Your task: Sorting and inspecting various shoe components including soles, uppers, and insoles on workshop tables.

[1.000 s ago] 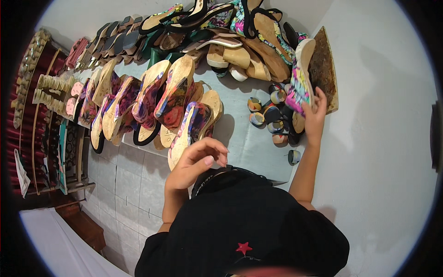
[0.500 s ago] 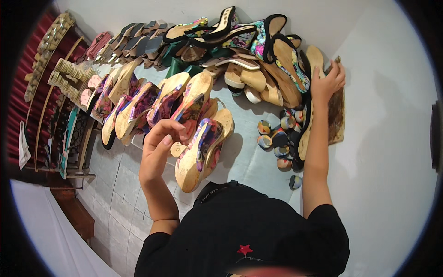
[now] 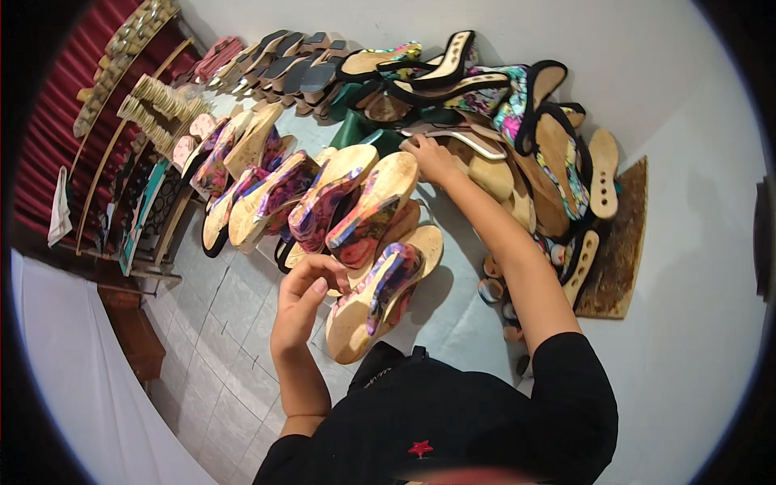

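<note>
Right hand: the right hand (image 3: 434, 162) reaches across the table (image 3: 454, 303) to the near edge of a heap of wooden wedges (image 3: 489, 178); its fingers (image 3: 414, 146) bend downward, and whether they grip anything I cannot tell.
Left hand: the left hand (image 3: 303, 303) is raised in front of the floral wedge sandals (image 3: 392, 275), fingers loosely curled with a narrow gap to the thumb; contact with the nearest sandal cannot be told.
Floral sandals: lined up along the table's left side, soles tilted.
Wooden wedges: piled between the right hand and the flowered sandals with black trim (image 3: 558, 141), a white-edged sandal (image 3: 478, 144) lying on top.
Green wedges: the green wedges (image 3: 349, 129) sit just left of the right hand's fingers.
Right side: patterned round pieces (image 3: 491, 291) lie partly behind the right forearm; a brown board (image 3: 621, 250) leans near the wall, a sole with holes (image 3: 604, 174) beside it.
Far left: dark-soled sandals (image 3: 318, 77) stand in rows.
</note>
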Demonstrator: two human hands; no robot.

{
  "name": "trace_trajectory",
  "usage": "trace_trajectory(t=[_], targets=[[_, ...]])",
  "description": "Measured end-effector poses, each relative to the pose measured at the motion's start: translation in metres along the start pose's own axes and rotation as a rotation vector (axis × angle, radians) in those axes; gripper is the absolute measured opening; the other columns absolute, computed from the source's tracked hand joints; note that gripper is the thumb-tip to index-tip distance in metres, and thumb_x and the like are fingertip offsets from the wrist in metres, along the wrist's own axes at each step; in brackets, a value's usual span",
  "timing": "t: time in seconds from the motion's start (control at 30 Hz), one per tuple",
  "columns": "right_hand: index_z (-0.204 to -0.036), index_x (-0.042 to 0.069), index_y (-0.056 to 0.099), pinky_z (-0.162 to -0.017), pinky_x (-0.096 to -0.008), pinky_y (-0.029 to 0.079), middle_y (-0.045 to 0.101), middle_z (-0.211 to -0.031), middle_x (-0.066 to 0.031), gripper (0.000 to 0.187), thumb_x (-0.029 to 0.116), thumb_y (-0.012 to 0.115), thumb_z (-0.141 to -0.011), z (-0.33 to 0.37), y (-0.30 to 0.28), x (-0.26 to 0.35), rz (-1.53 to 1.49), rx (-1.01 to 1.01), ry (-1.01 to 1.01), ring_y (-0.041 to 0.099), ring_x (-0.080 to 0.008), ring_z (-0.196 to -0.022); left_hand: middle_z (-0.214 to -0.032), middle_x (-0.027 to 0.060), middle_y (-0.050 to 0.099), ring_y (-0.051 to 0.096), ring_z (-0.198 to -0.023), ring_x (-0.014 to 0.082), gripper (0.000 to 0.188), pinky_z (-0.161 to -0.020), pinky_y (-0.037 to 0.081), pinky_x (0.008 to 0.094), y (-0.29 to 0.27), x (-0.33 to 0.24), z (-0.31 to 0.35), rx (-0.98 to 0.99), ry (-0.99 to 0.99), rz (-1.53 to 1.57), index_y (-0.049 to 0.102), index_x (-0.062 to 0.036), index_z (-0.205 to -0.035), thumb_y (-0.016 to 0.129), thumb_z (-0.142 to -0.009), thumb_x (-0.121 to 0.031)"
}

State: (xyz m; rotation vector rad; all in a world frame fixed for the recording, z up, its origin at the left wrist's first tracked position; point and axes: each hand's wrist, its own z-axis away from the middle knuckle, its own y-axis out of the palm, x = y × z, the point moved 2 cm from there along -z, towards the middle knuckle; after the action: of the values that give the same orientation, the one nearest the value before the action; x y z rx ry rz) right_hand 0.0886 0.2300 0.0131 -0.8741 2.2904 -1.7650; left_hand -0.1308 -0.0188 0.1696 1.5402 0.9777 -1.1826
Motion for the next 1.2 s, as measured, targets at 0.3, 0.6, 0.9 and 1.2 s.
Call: trace_trajectory(t=[0.3, 0.6, 0.9, 1.2], targets=[[-0.103, 0.016, 0.045, -0.050, -0.0354, 0.051, 0.045, -0.115, -0.0115, 0.025, 0.020, 0.050, -0.079, -0.031, 0.048, 0.008, 0.237, 0.153, 0.171, 0.059, -0.0318, -0.083, -0.083, 0.0077, 0.054, 0.052, -0.079, 0.0154, 0.031, -0.074, 0.042, 0.0294, -0.020, 0.008, 0.014, -0.171, -0.003, 0.105, 0.050, 0.0009, -0.097, 0.053, -0.083, -0.026], [-0.102, 0.012, 0.043, -0.054, -0.0351, 0.052, 0.046, -0.112, -0.0113, 0.027, 0.021, 0.051, -0.079, -0.032, 0.052, -0.004, 0.446, 0.165, -0.114, 0.059, -0.0298, -0.078, -0.084, 0.0077, 0.052, 0.052, -0.079, 0.0161, 0.028, -0.072, 0.042, 0.0289, -0.034, 0.012, 0.017, -0.250, -0.001, 0.152, 0.050, 0.0002, -0.095, 0.053, -0.083, -0.025], [-0.082, 0.007, 0.062, -0.066, -0.0380, 0.052, 0.046, -0.119, -0.0071, 0.011, 0.011, 0.055, -0.075, -0.034, 0.024, -0.016, 0.255, 0.205, -0.032, 0.062, -0.0282, -0.079, -0.077, 0.0072, 0.049, 0.050, -0.073, 0.0180, 0.032, -0.067, 0.041, 0.0291, -0.037, 0.010, 0.022, -0.344, 0.012, 0.110, 0.048, -0.0012, -0.092, 0.053, -0.083, -0.031], [-0.084, 0.007, 0.063, -0.067, -0.0380, 0.051, 0.048, -0.119, -0.0085, 0.016, 0.006, 0.059, -0.069, -0.025, 0.002, -0.023, 0.208, 0.149, -0.054, 0.061, -0.0297, -0.082, -0.080, 0.0073, 0.050, 0.051, -0.075, 0.0170, 0.029, -0.070, 0.041, 0.0291, -0.040, 0.006, 0.026, -0.330, 0.033, 0.113, 0.049, -0.0009, -0.094, 0.052, -0.083, -0.027]])
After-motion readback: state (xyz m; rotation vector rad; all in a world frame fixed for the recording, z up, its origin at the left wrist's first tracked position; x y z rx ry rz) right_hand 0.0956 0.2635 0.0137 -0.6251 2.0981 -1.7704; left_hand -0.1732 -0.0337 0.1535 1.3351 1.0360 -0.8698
